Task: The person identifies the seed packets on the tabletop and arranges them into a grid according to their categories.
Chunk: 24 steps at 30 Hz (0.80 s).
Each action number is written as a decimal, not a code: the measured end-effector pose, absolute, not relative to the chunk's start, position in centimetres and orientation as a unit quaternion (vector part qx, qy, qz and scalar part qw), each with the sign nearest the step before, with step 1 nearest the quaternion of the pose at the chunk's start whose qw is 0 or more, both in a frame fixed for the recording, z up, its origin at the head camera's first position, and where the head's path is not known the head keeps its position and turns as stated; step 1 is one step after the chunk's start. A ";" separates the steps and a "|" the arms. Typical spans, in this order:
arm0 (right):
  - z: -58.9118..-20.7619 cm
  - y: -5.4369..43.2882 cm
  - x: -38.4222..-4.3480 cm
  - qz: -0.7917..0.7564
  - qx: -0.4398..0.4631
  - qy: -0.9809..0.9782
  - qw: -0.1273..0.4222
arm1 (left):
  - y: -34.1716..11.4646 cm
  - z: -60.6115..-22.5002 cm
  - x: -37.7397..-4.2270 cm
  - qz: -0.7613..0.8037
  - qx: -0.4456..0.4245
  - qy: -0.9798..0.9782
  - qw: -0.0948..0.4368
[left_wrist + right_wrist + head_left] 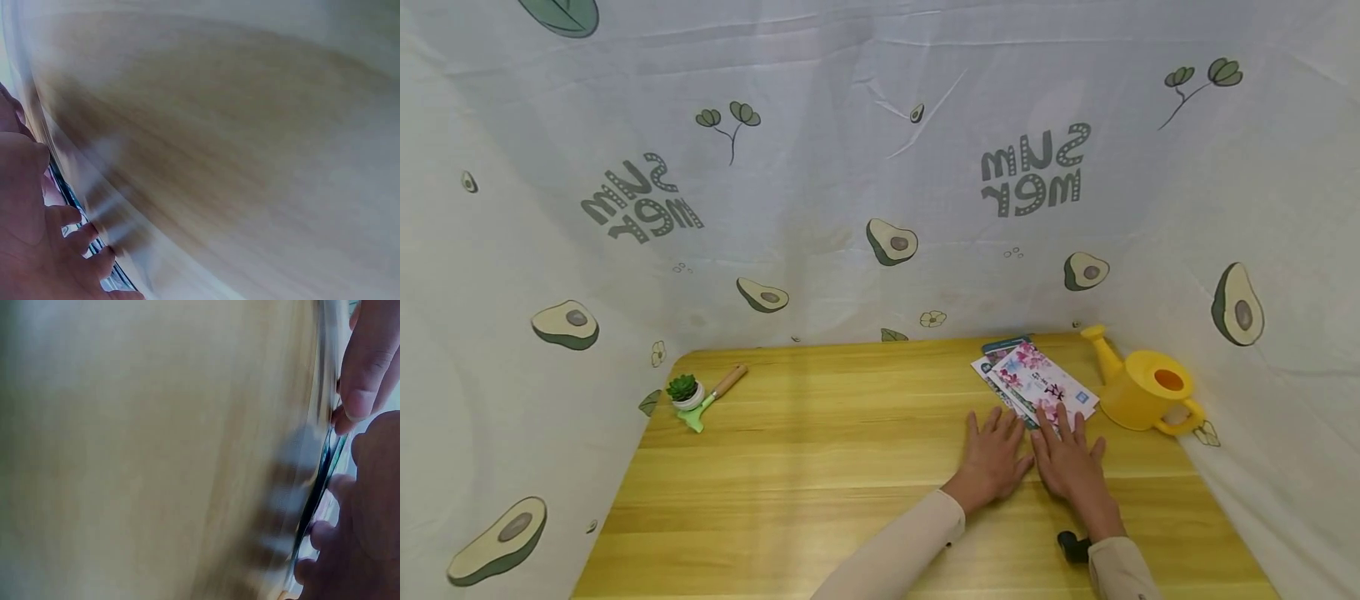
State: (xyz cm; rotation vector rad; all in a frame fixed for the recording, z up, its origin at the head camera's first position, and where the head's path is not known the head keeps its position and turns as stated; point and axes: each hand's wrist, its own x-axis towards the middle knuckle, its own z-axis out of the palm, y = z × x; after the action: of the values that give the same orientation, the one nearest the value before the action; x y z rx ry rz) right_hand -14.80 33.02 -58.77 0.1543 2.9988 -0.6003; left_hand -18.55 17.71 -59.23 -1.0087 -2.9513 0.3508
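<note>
Several printed cards (1037,379) with pink blossoms lie in an overlapping pile at the table's far right. My right hand (1070,462) lies palm down with its straight fingers over the pile's near edge. Close beside it, my left hand (988,460) is also palm down and spread, its fingertips by the cards' lower left corner. In the left wrist view, the fingers (87,240) of the left hand show with the cards' thin edges behind them. The right wrist view has the right hand (369,519) along the dark edge of the pile.
A yellow watering can (1138,392) stands just right of the cards. At the far left of the wooden table (760,483) are a small potted succulent (685,390) and a green hand tool (718,393) with a wooden handle. A printed curtain (820,183) encloses the table's back and sides.
</note>
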 end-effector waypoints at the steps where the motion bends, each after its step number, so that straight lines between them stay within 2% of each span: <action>1: -58.8 33.1 -14.8 -0.194 0.050 0.979 0.039 | 17.7 -59.2 -18.5 0.114 -0.321 -0.940 0.001; 10: -58.9 33.3 -14.5 -0.186 0.047 0.981 0.035 | 17.5 -58.6 -18.3 0.098 -0.330 -0.939 0.011; 17: -58.8 33.3 -14.4 -0.195 0.028 0.980 0.017 | 17.9 -58.8 -19.2 0.048 -0.348 -0.935 0.054; 20: -58.9 33.3 -14.3 -0.204 0.016 0.979 0.010 | 18.0 -58.8 -19.6 0.051 -0.353 -0.933 0.046; 24: -59.2 33.5 -14.1 -0.227 0.013 0.974 0.000 | 18.2 -58.7 -20.0 0.070 -0.359 -0.930 0.010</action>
State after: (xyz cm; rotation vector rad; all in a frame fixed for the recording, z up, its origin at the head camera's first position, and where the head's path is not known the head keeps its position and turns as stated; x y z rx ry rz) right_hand -14.10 33.55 -59.19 0.0424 3.0588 -0.7120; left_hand -19.97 18.25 -58.73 -1.1226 -2.9056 0.2178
